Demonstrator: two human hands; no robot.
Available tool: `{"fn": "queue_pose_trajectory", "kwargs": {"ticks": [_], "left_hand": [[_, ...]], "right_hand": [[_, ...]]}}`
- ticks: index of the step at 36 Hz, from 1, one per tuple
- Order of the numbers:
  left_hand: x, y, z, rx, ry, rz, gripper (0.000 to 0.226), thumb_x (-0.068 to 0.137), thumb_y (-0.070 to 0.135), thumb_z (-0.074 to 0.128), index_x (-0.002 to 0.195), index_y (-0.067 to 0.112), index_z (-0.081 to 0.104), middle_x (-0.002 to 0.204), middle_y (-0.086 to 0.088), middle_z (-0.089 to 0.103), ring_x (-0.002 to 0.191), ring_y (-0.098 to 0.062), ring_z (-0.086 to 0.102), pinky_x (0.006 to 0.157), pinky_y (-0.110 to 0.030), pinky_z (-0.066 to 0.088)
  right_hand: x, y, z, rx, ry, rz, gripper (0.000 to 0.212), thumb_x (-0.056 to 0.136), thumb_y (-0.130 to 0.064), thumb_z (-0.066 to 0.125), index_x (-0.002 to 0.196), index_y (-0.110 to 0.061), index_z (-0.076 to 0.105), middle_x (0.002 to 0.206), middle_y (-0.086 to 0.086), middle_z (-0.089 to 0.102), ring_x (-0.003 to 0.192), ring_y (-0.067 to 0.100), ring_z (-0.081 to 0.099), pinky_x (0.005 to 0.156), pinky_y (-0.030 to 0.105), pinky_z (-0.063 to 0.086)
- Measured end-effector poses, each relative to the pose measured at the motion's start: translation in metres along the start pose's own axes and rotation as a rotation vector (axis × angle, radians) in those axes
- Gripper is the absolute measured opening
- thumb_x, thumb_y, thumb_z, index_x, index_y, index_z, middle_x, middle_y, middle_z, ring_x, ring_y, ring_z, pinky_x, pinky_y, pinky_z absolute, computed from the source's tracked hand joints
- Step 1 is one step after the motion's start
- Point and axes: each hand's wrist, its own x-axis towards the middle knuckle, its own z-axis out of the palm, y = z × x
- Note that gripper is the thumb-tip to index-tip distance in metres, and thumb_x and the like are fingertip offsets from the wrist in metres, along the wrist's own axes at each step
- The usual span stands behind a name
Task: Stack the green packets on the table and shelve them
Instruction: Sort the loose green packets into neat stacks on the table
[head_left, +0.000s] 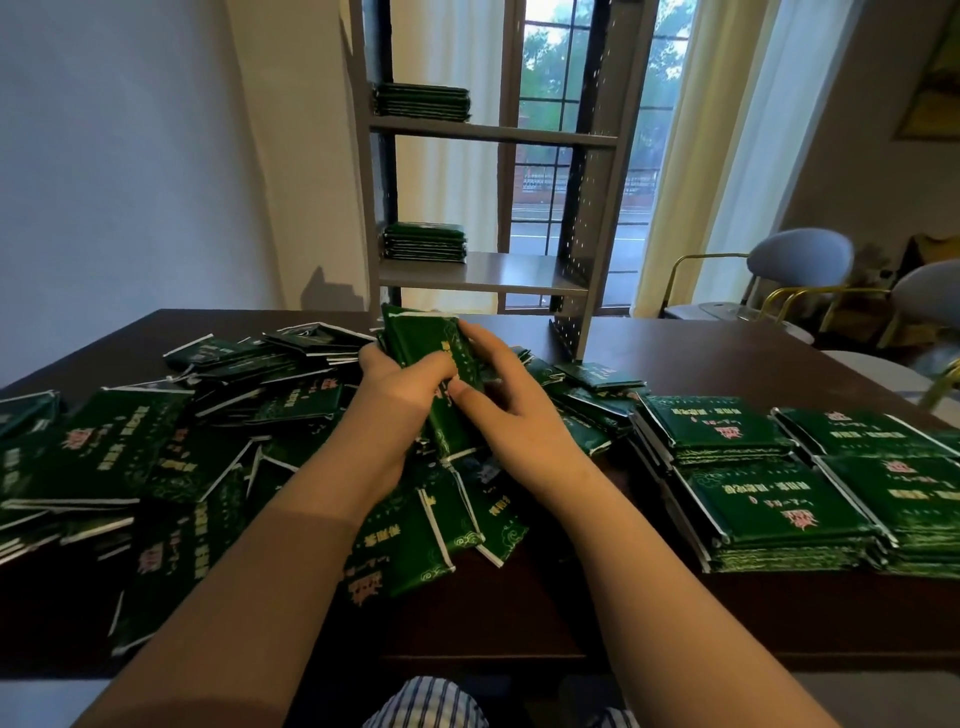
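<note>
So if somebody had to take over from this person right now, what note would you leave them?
Hands: the left hand and right hand both grip one bundle of green packets, held over the loose heap on the left and middle of the table.
Done: squared stacks sit at the table's right; an upper-shelf stack and a lower-shelf stack are already placed.
Left: square this bundle, stack the rest of the heap, shelve everything.

Both hands grip a bundle of green packets (426, 364) above a dark table (727, 353).
Left hand (400, 384) and right hand (498, 400) clasp it; loose packets (171, 457) left, neat stacks (779, 467) right, shelf (488, 270) behind.
</note>
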Motion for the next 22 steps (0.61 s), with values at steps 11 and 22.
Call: {"fn": "queue_pose_trajectory", "kwargs": {"ticks": [11,22], "left_hand": [[-0.022,0.024,0.015,-0.025,-0.038,0.007,0.052,0.083,0.017,0.069,0.128,0.016,0.043,0.106,-0.018,0.068,0.087,-0.035,0.072,0.073,-0.057,0.06],[-0.055,-0.019,0.028,0.772,-0.345,-0.088,0.028,0.1,0.033,0.05,0.101,0.006,0.059,0.088,-0.009,0.058,0.08,-0.024,0.054,0.073,-0.032,0.041]], "right_hand": [[-0.014,-0.052,-0.02,0.127,0.118,0.157,0.052,0.092,-0.026,0.067,0.14,-0.033,0.047,0.121,-0.004,0.065,0.095,0.008,0.071,0.078,0.023,0.059],[-0.07,-0.021,-0.03,-0.181,0.18,0.511,0.021,0.085,-0.033,0.061,0.103,-0.022,0.065,0.096,-0.002,0.071,0.086,0.015,0.069,0.073,0.03,0.058]]}}
